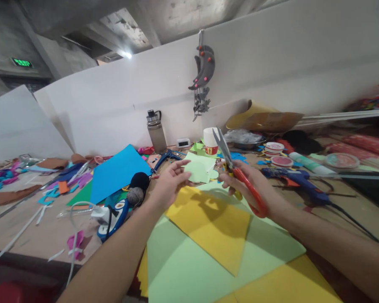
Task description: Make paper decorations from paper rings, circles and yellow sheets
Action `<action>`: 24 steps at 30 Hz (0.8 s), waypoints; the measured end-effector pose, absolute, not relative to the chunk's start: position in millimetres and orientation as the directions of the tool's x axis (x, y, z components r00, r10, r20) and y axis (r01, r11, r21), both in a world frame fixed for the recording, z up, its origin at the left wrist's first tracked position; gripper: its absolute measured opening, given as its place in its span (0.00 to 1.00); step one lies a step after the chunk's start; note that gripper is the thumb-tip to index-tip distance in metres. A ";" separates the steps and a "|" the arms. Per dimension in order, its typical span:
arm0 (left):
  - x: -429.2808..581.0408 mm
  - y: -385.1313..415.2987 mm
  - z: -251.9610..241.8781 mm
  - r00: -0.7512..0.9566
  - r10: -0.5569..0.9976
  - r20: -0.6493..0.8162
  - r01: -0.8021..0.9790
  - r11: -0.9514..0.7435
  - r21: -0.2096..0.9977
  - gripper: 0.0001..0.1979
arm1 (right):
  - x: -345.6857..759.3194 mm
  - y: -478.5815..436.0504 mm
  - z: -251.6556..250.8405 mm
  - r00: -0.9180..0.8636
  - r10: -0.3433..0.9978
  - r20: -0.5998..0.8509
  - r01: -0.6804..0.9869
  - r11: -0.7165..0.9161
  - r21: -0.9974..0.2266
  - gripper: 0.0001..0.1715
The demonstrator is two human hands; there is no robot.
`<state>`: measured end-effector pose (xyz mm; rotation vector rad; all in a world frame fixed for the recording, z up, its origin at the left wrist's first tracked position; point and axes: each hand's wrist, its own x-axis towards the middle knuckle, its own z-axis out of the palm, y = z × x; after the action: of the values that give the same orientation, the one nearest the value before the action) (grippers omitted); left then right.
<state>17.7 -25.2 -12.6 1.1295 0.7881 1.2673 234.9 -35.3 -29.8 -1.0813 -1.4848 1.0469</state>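
Note:
My right hand (244,185) grips a pair of scissors (251,191) with red and yellow handles. Their grey blades point up and away, tips slightly apart. My left hand (173,181) is raised palm inward, thumb and fingers apart, at the left edge of a light green paper piece (198,169). Its fingertips overlap that piece in view; whether they touch it I cannot tell. Below both hands, a yellow sheet (214,227) lies on larger light green sheets (177,256), with another yellow sheet (287,282) at the near right.
Blue card (116,172), a dark yarn ball (140,181) and a blue-white device (116,219) with a cable lie left. A bottle (156,132) and a paper cup (211,145) stand behind. A blue glue gun (298,181) and round tubs (281,161) are right.

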 end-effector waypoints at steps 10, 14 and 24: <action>-5.0 -14.6 -2.0 0.293 0.946 -0.140 -0.148 0.189 0.971 0.15 | 251.7 -17.2 -33.1 -0.120 0.974 0.191 0.271 0.217 -0.938 0.26; -16.0 -15.4 -0.1 0.366 0.910 -0.197 0.121 0.163 0.979 0.16 | 250.5 -14.6 -38.8 -0.146 0.963 0.226 0.407 0.267 -0.874 0.29; -55.0 -2.7 2.2 0.391 0.882 -0.264 0.660 -0.068 0.748 0.20 | 251.9 -18.9 -36.0 -0.108 0.944 0.311 0.740 0.285 -0.609 0.32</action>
<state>-55.0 -2.7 2.2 1.8002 1.3417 0.3285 251.9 -18.9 -36.0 -1.5087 -1.9008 0.3981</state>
